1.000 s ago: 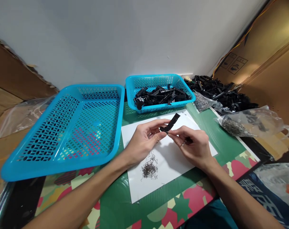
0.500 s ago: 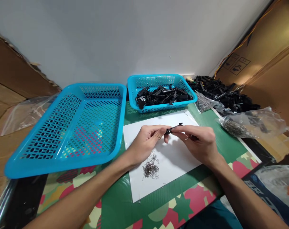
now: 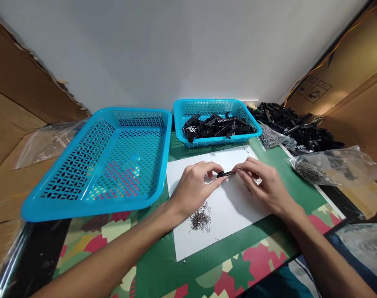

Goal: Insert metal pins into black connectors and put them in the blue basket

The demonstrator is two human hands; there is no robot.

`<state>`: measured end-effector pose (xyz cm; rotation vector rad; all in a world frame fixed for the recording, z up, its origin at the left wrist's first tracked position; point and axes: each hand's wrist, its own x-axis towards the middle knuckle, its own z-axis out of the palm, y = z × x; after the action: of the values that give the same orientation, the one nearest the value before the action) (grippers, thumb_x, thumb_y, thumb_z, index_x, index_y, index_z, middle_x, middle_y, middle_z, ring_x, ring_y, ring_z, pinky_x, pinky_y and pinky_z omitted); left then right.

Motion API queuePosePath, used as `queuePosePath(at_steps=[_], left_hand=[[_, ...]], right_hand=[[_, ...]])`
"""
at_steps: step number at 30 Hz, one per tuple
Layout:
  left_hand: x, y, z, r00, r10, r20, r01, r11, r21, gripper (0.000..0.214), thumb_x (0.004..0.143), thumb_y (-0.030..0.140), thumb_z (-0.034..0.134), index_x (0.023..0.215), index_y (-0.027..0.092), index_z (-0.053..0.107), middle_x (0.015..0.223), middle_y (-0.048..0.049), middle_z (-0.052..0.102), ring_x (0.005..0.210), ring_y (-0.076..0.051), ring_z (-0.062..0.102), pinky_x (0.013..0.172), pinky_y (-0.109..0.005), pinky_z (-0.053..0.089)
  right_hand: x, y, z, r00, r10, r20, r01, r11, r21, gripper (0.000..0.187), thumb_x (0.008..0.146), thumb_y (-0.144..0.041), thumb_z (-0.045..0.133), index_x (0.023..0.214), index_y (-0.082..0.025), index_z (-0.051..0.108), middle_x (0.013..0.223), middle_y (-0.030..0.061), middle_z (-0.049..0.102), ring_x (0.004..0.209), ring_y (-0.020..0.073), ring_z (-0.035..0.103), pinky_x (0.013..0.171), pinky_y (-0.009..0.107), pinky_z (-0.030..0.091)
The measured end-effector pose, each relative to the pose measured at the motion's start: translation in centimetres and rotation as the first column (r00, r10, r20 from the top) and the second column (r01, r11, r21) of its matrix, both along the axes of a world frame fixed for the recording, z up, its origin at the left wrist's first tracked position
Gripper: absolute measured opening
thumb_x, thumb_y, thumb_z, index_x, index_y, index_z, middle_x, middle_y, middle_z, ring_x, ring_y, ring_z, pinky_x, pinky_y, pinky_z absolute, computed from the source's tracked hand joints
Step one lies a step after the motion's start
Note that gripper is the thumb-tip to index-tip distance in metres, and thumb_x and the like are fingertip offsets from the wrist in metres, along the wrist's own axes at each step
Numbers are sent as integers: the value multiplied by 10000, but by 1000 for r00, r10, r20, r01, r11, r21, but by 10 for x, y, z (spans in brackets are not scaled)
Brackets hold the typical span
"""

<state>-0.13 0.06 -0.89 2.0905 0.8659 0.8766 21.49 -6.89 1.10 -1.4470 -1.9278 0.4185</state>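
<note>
Watching from far away through the head view, I see a small black plastic part [image 3: 227, 174] in the air over a white sheet [image 3: 188, 245], between the person's two hands. It is slim and dark, thicker at its left end and narrower toward its right end; its finer details are too small for me to read.

On the sheet lies a loose pile of thin metal hooks [image 3: 200, 218], curved like bent wire and a little shiny. Behind, a smaller blue plastic basket [image 3: 225, 142], with pierced walls, contains a tangle of angular black parts [image 3: 218, 125]. At the left stands a larger blue basket [image 3: 92, 210], with slotted sides and a lattice bottom. To the right, a clear, wrinkled plastic bag [image 3: 312, 170] holds more metal pieces, near a heap of black parts [image 3: 312, 134].

The left hand [image 3: 194, 186] makes a narrow pinch, with thumb and forefinger holding the thicker end. The right hand [image 3: 263, 182] bends inward, its fingertips close together at the thin end; whether they grip the part or some tiny piece, I cannot tell. Both forearms come from below, slanting toward each other.
</note>
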Motion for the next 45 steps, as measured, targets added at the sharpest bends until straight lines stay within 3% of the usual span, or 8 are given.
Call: queuePosePath(at_steps=[5, 11, 14, 17, 29, 34, 38, 45], left_hand=[[0, 0, -2, 1000, 21, -15, -21, 1000, 8, 169, 855, 108, 832, 994, 200, 801, 874, 4, 776, 750, -149, 681, 718, -286, 515], [0, -1, -1, 1000, 5, -25, -4, 999, 43, 169, 852, 93, 822, 995, 181, 802, 902, -16, 795, 779, -169, 717, 754, -310, 549], [0, -1, 0, 1000, 7, -27, -6, 999, 49, 209, 833, 62, 821, 1004, 181, 806, 915, -20, 805, 784, -176, 734, 754, -310, 558], [1, -1, -1, 1000, 7, -23, -5, 998, 69, 217, 828, 61, 824, 1003, 190, 808, 901, -17, 811, 777, -180, 739, 729, -304, 558], [0, -1, 0, 999, -12, -51, 17, 995, 97, 101, 877, 96, 777, 948, 161, 807, 830, -34, 798, 719, -183, 716, 656, -292, 509], [2, 1, 1, 1000, 1, 9, -1, 999, 42, 106, 895, 124, 760, 985, 174, 784, 916, -27, 802, 770, -171, 712, 726, -298, 530], [3, 0, 2, 997, 40, 61, -41, 999, 26, 96, 968, 226, 719, 1044, 185, 677, 942, -9, 751, 807, -152, 698, 744, -283, 533], [4, -3, 2, 994, 13, 112, -11, 1000, -21, 124, 1061, 270, 577, 1138, 227, 490, 942, 13, 666, 820, -145, 678, 726, -286, 509]], right_hand=[[-7, 8, 11, 994, 97, -45, -95, 995, 35, 241, 1089, -180, 496, 1103, -213, 734, 1026, 69, 694, 909, 181, 677, 800, 317, 539], [-24, 16, 7, 910, -144, -390, 160, 987, 10, 55, 958, -228, 748, 935, -227, 798, 909, 35, 792, 823, 209, 771, 751, 348, 627], [-33, 18, 3, 804, -200, -561, 182, 979, -88, 90, 913, -261, 789, 842, -207, 776, 829, 21, 784, 747, 211, 789, 706, 345, 675], [-38, 19, -1, 792, -195, -579, 165, 981, -104, 112, 893, -256, 797, 802, -198, 766, 809, 19, 778, 713, 200, 782, 700, 342, 687], [-42, 14, -1, 938, -196, -286, 215, 976, 34, 108, 930, -211, 742, 835, -224, 790, 755, 14, 766, 655, 164, 703, 622, 305, 584], [-36, 15, -1, 888, -170, -426, 204, 979, 33, 71, 944, -204, 725, 892, -210, 773, 864, 35, 792, 763, 182, 743, 729, 328, 608], [5, 16, 9, 820, -293, -492, 401, 907, 128, 125, 1007, -268, 636, 1028, -200, 739, 813, 23, 715, 736, 172, 680, 703, 322, 550], [72, 0, 6, 957, -277, 85, 290, 907, -304, 292, 973, -414, 637, 911, -157, 762, 615, -40, 451, 579, 139, 401, 542, 287, 270]])
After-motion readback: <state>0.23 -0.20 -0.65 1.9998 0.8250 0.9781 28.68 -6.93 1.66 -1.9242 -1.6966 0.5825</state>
